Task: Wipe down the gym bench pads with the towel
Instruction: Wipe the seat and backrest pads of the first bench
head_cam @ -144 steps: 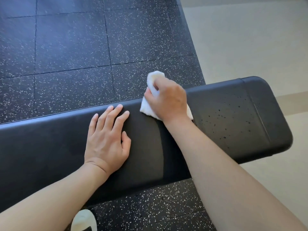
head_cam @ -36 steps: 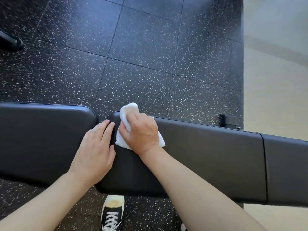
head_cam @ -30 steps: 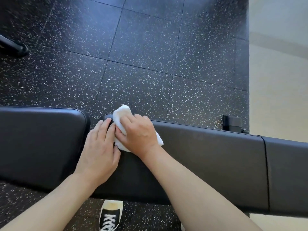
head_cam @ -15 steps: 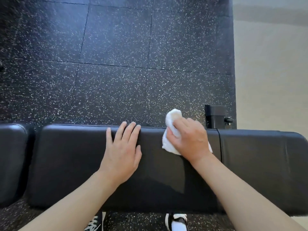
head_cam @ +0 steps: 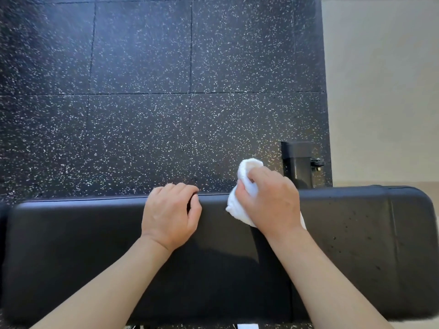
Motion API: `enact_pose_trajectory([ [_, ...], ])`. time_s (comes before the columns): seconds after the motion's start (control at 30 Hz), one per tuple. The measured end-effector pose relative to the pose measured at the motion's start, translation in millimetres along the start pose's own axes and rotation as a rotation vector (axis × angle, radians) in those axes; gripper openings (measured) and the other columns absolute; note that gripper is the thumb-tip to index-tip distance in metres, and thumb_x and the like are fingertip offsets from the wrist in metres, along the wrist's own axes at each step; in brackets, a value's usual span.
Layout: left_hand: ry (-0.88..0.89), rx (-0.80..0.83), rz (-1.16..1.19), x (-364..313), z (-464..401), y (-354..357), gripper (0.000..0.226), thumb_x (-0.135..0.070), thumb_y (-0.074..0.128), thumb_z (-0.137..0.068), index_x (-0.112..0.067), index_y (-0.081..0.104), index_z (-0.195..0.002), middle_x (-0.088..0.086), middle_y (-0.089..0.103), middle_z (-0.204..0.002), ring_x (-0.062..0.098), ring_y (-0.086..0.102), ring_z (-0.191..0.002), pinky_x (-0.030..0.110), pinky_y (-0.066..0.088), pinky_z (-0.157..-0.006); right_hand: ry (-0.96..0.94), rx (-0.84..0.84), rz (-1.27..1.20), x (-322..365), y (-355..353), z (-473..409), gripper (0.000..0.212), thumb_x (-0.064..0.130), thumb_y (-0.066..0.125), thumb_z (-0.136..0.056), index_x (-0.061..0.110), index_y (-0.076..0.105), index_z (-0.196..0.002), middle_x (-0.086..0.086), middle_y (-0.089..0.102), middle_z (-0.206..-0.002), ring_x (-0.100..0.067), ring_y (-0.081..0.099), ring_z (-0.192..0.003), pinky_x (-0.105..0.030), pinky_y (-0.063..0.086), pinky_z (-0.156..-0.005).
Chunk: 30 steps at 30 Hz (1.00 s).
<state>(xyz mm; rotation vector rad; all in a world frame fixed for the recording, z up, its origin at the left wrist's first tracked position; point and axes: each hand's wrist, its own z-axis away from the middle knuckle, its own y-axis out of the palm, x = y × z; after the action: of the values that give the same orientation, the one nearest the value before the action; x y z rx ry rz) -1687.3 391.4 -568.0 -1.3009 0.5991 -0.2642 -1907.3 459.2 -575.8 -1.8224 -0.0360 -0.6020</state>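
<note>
Right hand (head_cam: 268,200) gripping bunched white towel (head_cam: 244,186), fingers curled round it, pressing it on far edge of bench (head_cam: 356,233), at 3 o'clock from left hand (head_cam: 169,214). Left hand resting on pad, fingers curling over far rim, likely bracing body during wiping. Small specks showing on pad toward 3 o'clock end. Black speckled rubber floor (head_cam: 142,103) lying beyond; beige floor (head_cam: 380,91) running along right side. Bench leg (head_cam: 298,162) standing at 12 o'clock from towel.

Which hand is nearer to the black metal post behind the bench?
Right. The right hand, gripping the white towel, sits just left of the post; the left hand grips the bench pad edge farther left.
</note>
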Motion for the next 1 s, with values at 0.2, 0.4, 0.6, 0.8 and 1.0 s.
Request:
enact_pose_trajectory([
  [0.2,0.007,-0.027,0.012,0.4,-1.3,1.6,0.035,-0.031,0.044,-0.098,-0.019,0.075,-0.108,-0.006,0.072,-0.094,0.025,0.064,-0.082,0.042,0.047,-0.077,0.108,0.21,0.189,-4.0,15.5,0.4,0.013,0.029,0.041,-0.073,0.02,0.032,-0.075,0.007,0.022,-0.059,-0.022,0.023,-0.05,-0.03,0.015,-0.058],
  [0.4,0.008,-0.009,0.004,0.3,-1.7,-0.5,0.034,-0.03,0.044,-0.096,-0.019,0.074,-0.107,-0.006,0.069,-0.093,0.025,0.062,-0.081,0.042,0.045,-0.076,0.136,0.467,0.261,18.2,23.8,-6.8,0.013,0.037,0.032,-0.078,0.024,0.034,-0.077,0.007,0.02,-0.06,-0.024,0.029,-0.055,-0.033,0.016,-0.063],
  [0.6,0.011,0.021,0.017,0.9,-2.1,-2.6,0.03,-0.029,0.041,-0.097,-0.02,0.07,-0.094,-0.006,0.062,-0.083,0.026,0.057,-0.073,0.042,0.042,-0.071,0.002,0.6,0.04,65.2,16.4,-26.9,0.021,0.038,0.053,-0.087,0.022,0.041,-0.08,0.006,0.037,-0.063,-0.025,0.049,-0.057,-0.032,0.03,-0.06],
  [0.8,0.022,-0.003,0.038,0.7,-0.7,-2.5,0.034,-0.029,0.047,-0.097,-0.016,0.076,-0.108,-0.005,0.071,-0.095,0.025,0.066,-0.084,0.042,0.048,-0.08,0.259,0.868,0.106,28.7,-19.2,-61.2,0.022,0.032,0.058,-0.073,0.013,0.047,-0.067,0.002,0.056,-0.07,-0.027,0.056,-0.069,-0.027,0.043,-0.061],
  [1.0,0.013,0.006,0.079,3.5,0.0,-3.8,0.033,-0.03,0.047,-0.099,-0.017,0.075,-0.109,-0.006,0.072,-0.097,0.023,0.066,-0.087,0.04,0.048,-0.083,0.147,0.694,0.303,26.0,1.1,-38.9,0.032,0.034,0.064,-0.073,0.015,0.041,-0.064,0.003,0.046,-0.064,-0.028,0.048,-0.058,-0.03,0.03,-0.058],
])
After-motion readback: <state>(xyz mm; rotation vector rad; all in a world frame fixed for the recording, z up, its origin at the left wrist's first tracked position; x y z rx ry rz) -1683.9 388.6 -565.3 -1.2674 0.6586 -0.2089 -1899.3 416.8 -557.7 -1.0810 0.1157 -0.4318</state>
